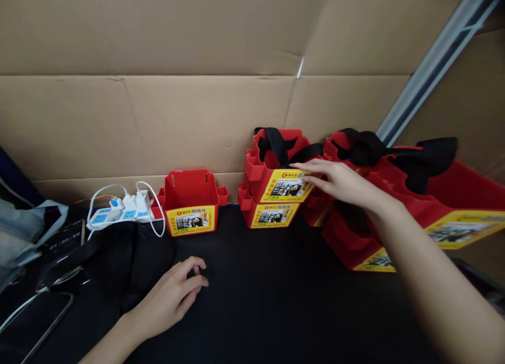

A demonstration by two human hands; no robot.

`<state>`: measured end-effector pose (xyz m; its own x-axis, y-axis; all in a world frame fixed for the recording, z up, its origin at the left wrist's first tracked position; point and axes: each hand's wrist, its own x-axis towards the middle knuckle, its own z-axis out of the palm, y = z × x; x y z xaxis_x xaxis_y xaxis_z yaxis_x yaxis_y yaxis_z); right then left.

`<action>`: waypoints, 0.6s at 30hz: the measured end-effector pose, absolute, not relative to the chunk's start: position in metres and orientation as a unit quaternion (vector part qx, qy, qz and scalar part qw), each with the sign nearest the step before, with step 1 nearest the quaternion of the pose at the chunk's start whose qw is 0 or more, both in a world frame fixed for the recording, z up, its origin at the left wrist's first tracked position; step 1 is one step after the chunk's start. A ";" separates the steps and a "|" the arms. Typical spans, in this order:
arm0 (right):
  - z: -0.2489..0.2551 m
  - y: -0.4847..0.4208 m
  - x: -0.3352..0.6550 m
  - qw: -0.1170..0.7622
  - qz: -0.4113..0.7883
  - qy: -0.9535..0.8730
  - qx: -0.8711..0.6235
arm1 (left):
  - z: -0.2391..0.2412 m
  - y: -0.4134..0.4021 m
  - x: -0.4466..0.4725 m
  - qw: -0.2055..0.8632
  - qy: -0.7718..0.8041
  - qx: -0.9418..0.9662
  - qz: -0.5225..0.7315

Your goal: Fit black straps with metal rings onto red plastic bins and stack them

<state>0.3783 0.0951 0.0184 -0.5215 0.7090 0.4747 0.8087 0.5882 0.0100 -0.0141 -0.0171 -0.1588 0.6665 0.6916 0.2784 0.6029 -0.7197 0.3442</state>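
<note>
My right hand [339, 182] reaches out over a stack of red plastic bins [272, 195] with yellow labels. Its fingers lie stretched flat on the upper bin's label, holding nothing. Black straps [278, 143] hang from the top of that stack. My left hand [175, 293] rests on the black table surface [268, 301], fingers loosely curled with nothing in them. It lies just in front of a single red bin [191, 201] that stands upright against the cardboard wall.
More red bins with black straps [398, 195] lie tilted at the right. A white power strip with plugs and cables [122, 209] sits at the left. Black fabric [118, 264] and a phone showing a timer [65, 240] lie near it. Cardboard panels [158, 90] close off the back.
</note>
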 end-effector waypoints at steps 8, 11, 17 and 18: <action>-0.101 0.056 0.295 0.395 -0.268 -0.789 -0.387 | -0.165 -0.014 -0.011 0.111 0.362 0.907 0.182; -0.150 0.045 0.263 0.291 -0.176 -0.880 -0.331 | -0.169 -0.013 -0.009 0.113 0.367 0.910 0.158; -0.170 0.045 0.248 0.213 -0.147 -0.908 -0.330 | -0.168 -0.013 -0.009 0.102 0.361 0.915 0.147; -0.164 0.048 0.244 0.217 -0.154 -0.905 -0.332 | -0.166 -0.014 -0.009 0.096 0.355 0.918 0.150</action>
<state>0.2441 0.0478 -0.1642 -0.6857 0.5340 0.4945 0.6677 0.7320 0.1354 -0.0093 -0.0137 -0.1658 0.7027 0.6805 0.2074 0.6225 -0.7293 0.2838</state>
